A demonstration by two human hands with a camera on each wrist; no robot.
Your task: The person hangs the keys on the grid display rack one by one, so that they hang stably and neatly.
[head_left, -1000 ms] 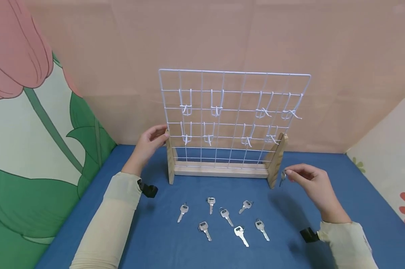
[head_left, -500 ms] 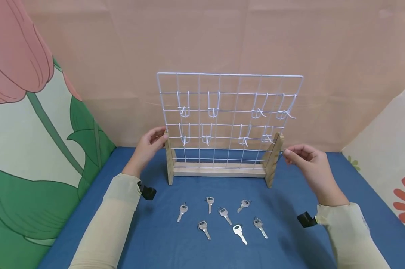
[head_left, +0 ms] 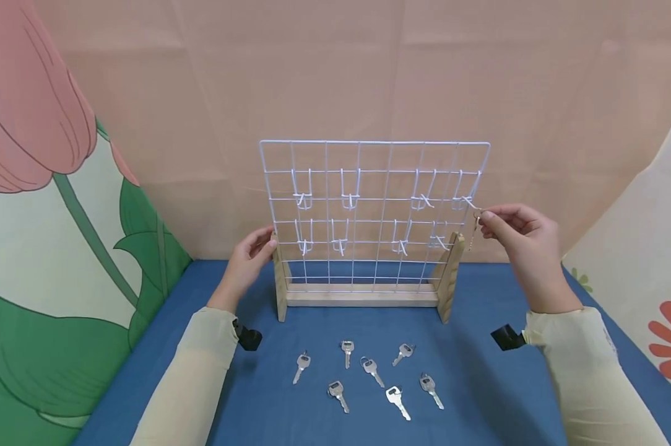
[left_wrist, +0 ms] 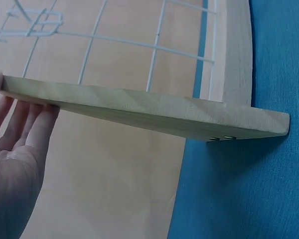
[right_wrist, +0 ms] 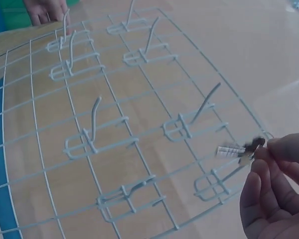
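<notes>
Raised since a second ago, our right grip (head_left: 526, 243) pinches a key (right_wrist: 231, 151), bringing it to the tip of the upper rightmost hook (head_left: 468, 202), contact unclear; our left grip (head_left: 246, 262) clasps the wooden side (head_left: 281, 282) of the rack (head_left: 362, 299).

Place: small staged tabletop set, building type unclear | surface: smooth blue cloth (head_left: 274, 415) | back: creased tan sheet (head_left: 335, 68) | left: tulip-print panel (head_left: 34, 248) | right: pale red-flower panel (head_left: 639, 260)

Left hand (head_left: 243, 266) grips; right hand (head_left: 529, 254) pinches higher; both forearms (head_left: 187, 378) extended.
</notes>
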